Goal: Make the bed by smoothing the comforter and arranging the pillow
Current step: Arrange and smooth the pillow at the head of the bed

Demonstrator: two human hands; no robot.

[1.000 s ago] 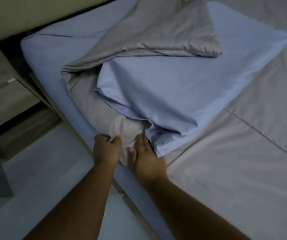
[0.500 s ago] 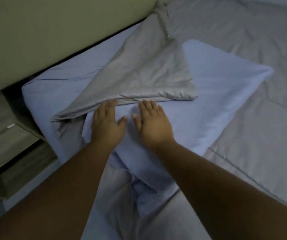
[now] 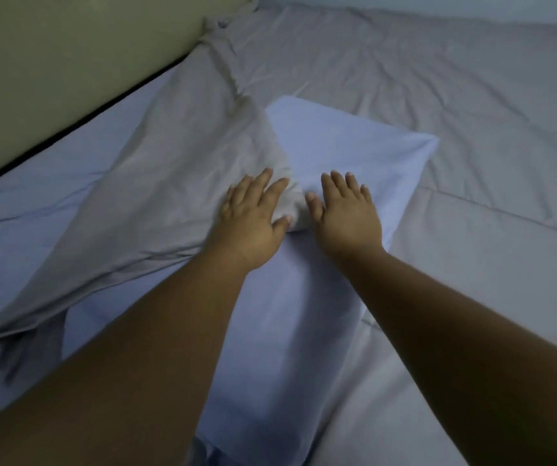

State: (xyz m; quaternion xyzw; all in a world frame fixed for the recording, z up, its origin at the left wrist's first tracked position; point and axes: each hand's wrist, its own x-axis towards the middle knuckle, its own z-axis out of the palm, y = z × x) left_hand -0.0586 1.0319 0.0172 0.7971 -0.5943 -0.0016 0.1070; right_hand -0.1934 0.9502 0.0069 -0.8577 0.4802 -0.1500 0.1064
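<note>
two bare forearms (image 3: 156, 348) come in from the near edge, both passing over the blue pillow (image 3: 290, 348). the pillow lies slantwise, its near end reaching the bottom of the view, its long right edge resting on the grey comforter (image 3: 472, 297), its far right corner sharp and free. the left side of the pillow is covered by a flap (image 3: 169, 203) of the same grey comforter, folded back over it. the flap's near edge runs from the lower left up to the hands, and its low corner is crumpled where it meets the pale blue sheet (image 3: 28, 203).

the left hand (image 3: 252, 220) lies flat on the flap's tip, fingers straight and fanned, thumb against a small bunched ridge (image 3: 295, 210) of grey cloth. the right hand (image 3: 346, 216) lies flat on the bare pillow just beside it, fingers straight and slightly apart, thumb pointing toward the same ridge. the ridge sits between the two thumbs.

beyond the hands the flap narrows into a twisted crease (image 3: 230, 62) running up to the olive headboard (image 3: 68, 62). a dark slit (image 3: 68, 129) separates the headboard from the sheet. right of the crease the comforter spreads wide and loosely wrinkled to the far edge, with one stitched seam (image 3: 505, 216) running across it past the pillow's right corner: much open cloth there.
</note>
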